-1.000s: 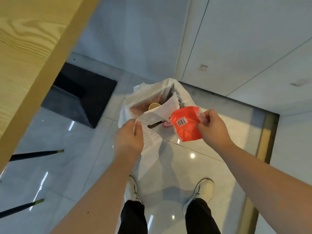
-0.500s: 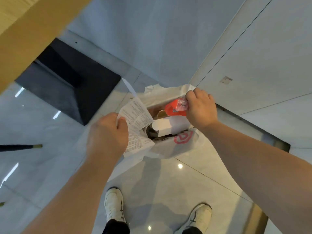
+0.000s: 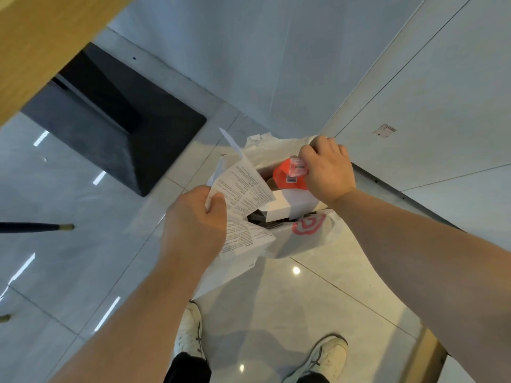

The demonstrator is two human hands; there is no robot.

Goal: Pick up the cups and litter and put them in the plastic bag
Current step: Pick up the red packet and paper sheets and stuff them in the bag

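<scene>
A white plastic bag (image 3: 312, 239) with a red logo hangs open above the floor. My left hand (image 3: 193, 225) grips its near-left edge together with a printed paper leaflet (image 3: 243, 186). My right hand (image 3: 327, 170) is over the bag's mouth, fingers closed on an orange wrapper (image 3: 287, 178) with a barcode, which sits inside the opening. A white box (image 3: 290, 205) lies in the bag below the wrapper. A brown cup rim is partly visible beside the wrapper; the rest of the contents are hidden.
A wooden table edge (image 3: 49, 42) crosses the upper left, with its black base (image 3: 119, 128) on the glossy tiled floor. A dark chair leg (image 3: 36, 227) pokes in from the left. Grey wall panels (image 3: 414, 78) stand behind. My white shoes (image 3: 190, 333) are below.
My right hand carried the orange wrapper from outside the bag's right side into its mouth and holds it there. The left hand raised the bag edge and leaflet.
</scene>
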